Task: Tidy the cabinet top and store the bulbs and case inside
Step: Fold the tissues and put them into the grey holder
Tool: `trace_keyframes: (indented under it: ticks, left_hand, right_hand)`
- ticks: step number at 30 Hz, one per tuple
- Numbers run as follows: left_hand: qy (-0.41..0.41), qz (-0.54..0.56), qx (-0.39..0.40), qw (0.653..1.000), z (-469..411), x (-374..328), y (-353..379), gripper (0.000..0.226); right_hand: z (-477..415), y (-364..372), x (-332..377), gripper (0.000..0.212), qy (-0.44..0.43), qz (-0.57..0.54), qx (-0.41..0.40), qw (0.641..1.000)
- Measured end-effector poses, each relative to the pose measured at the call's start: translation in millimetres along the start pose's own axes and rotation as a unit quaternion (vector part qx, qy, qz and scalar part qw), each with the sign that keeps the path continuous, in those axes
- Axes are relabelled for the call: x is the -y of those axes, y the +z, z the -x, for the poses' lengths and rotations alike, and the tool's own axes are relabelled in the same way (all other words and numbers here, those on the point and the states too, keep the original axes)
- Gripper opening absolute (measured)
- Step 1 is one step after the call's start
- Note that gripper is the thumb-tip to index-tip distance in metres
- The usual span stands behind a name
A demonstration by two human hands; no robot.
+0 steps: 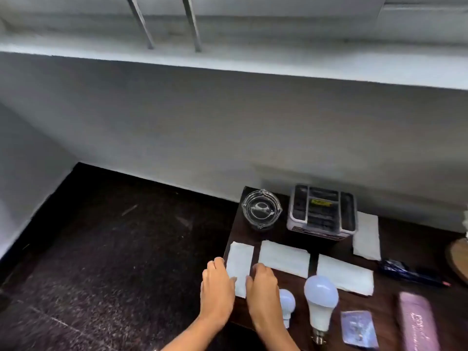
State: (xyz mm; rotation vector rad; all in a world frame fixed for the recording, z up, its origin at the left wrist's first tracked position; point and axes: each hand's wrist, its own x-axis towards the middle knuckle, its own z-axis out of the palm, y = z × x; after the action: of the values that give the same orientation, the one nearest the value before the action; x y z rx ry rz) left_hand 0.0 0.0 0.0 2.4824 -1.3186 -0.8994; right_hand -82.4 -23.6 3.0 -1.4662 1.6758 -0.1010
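Left hand (218, 287) and right hand (263, 287) rest flat, fingers extended, gripping nothing, on the leftmost white paper (239, 262) at the counter (291, 285) edge. Two bulbs (320, 297) lie beside the right hand; the pink case (417, 323) lies farther right.

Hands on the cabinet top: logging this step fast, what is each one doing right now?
Left hand: open, flat on the left edge of the leftmost white paper, holding nothing.
Right hand: open, palm down on the same paper, holding nothing.
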Motion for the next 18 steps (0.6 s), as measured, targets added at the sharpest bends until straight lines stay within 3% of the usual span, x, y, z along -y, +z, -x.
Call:
trace_keyframes:
  ticks: [6, 10, 15, 18]
  left_hand:
    - [0.003, 0.004, -0.023, 1.0, -8.5, 5.9, 9.7, 0.023]
    - [-0.002, 0.025, -0.016, 1.0, -14.7, 5.2, 11.4, 0.018]
    - [-0.072, 0.151, 0.008, 0.986, -23.6, 6.5, 12.0, 0.003]
    - [-0.126, 0.344, 0.064, 0.928, -21.7, -2.6, 10.1, 0.004]
  right_hand:
    - [-12.9, 20.5, 1.6, 0.023, 0.028, -0.004, -0.027, 0.999]
    - [-15.7, 29.1, -0.3, 0.043, 0.029, -0.028, -0.046, 0.998]
    - [-14.5, 20.4, -4.0, 0.053, 0.047, -0.071, -0.045, 0.995]
    - [-13.1, 4.1, -9.1, 0.04, 0.037, -0.088, -0.038, 0.995]
